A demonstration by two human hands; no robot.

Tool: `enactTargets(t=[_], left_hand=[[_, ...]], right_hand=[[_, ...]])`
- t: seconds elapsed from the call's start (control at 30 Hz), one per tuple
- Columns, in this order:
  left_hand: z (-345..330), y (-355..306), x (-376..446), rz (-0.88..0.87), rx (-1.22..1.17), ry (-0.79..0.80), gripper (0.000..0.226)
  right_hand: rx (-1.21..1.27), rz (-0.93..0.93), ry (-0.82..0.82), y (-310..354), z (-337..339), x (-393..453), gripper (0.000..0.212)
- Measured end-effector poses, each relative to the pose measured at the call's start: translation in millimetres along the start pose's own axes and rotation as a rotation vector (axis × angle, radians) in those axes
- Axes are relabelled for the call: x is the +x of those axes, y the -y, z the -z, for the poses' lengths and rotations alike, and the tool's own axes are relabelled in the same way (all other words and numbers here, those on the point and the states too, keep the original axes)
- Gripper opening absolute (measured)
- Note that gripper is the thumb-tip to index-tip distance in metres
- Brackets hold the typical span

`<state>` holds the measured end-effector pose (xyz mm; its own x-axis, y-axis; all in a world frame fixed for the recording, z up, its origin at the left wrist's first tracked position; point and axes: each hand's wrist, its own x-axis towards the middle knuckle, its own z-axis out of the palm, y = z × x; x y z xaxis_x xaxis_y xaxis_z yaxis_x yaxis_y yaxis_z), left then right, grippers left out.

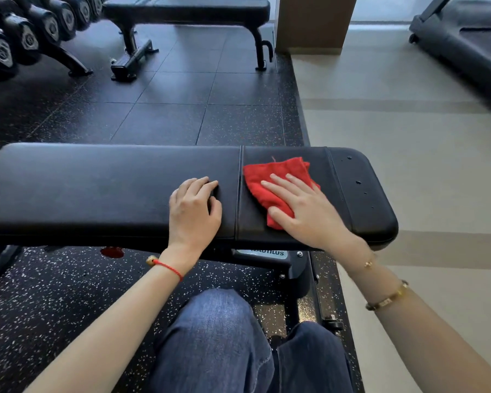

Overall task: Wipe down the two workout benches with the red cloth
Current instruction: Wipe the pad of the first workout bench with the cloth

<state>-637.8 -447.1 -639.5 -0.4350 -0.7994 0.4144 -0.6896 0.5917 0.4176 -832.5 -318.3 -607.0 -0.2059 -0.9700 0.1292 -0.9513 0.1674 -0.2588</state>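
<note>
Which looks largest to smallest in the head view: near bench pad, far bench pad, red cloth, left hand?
1. near bench pad
2. far bench pad, though distance shrinks it
3. red cloth and left hand: alike, unranked; the right hand covers part of the cloth.

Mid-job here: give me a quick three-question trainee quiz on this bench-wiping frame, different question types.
1. True or false: the red cloth lies on the far bench.
2. Which hand presses the cloth flat? A) left hand B) right hand C) both
3. Fill in: the left hand rests on the near bench, just left of the ____ between its two pads.

Key: 1 false, it lies on the near bench; 2 B; 3 seam.
</note>
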Motion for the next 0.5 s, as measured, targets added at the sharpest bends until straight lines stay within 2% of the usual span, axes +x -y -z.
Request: enactTargets(t=[0.17,0.3,0.37,0.5], left_hand=[[2,14,-24,-0.046,0.072,-0.101,0.035],[-3,9,-26,-0.049,0.116,-0.157,0.037],[-5,9,-26,-0.058,0.131,-0.169,0.038],[-6,11,-26,-0.064,0.147,-0.176,0.039]], right_hand=[[-0.004,-0.2,0.019,-31,5,26,0.054],[-0.065,-0.265,0.038,-13,-1,51,0.057],[-0.064,-0.229,0.056,5,-3,45,0.057],[-0.061,-0.017,0.022,35,-8,-8,0.058]])
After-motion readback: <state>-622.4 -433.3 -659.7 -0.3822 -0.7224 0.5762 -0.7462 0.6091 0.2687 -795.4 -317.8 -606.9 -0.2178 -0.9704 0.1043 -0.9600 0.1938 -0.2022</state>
